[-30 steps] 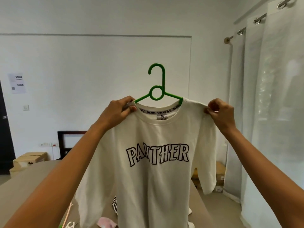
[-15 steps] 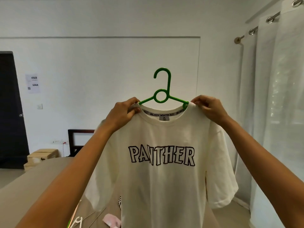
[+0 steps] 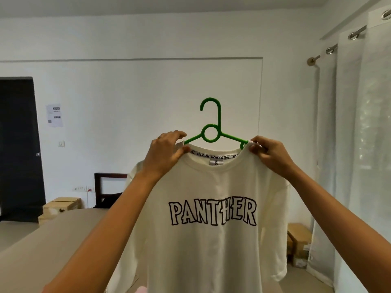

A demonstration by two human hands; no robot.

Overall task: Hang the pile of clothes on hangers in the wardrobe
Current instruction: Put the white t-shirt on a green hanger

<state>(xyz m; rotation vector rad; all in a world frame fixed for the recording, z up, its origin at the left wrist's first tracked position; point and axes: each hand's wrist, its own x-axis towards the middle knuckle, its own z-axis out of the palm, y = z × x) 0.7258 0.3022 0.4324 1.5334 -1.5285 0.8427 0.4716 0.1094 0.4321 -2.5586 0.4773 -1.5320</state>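
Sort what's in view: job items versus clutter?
Job: cream cotton PANTHER T-shirt, green plastic hanger, left hand, right hand, both gripping the shoulders.
Clutter: brown cardboard boxes, dark wooden chair, white curtains.

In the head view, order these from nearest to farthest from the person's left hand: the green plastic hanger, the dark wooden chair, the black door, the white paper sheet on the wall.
1. Green plastic hanger: touching the left hand, just to its right.
2. Dark wooden chair: behind, lower left.
3. White paper sheet: on the far wall, left.
4. Black door: far left; too close to the sheet to rank firmly.
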